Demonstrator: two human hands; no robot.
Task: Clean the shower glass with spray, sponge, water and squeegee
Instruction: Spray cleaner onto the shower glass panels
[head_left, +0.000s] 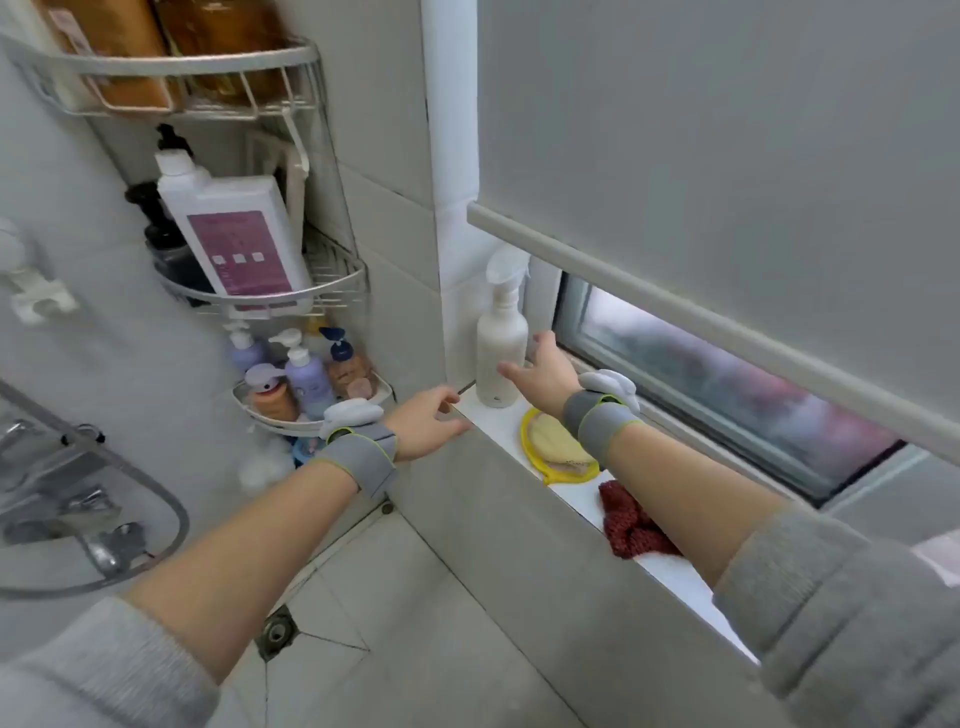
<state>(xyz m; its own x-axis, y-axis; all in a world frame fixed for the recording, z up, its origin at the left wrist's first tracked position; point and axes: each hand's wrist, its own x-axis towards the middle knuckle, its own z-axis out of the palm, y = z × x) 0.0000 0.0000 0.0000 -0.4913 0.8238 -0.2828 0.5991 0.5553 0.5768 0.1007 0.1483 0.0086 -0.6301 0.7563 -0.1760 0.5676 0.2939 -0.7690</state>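
Note:
A white spray bottle (500, 338) stands upright at the far end of the white window ledge (670, 566). My right hand (540, 371) is spread open right beside its lower body, fingers and thumb on either side, not closed round it. A yellow-rimmed sponge (556, 449) lies on the ledge under my right wrist. Behind it lies a dark red knitted cloth (628, 525). My left hand (428, 426) is open, its fingers touching the ledge's front corner. No squeegee is in view.
A three-tier corner rack (291, 299) on the left wall holds a large white pump bottle (234, 234) and several small bottles. A shower mixer (62, 499) sits low left. A roller blind (727, 182) covers most of the window. A floor drain (278, 631) is below.

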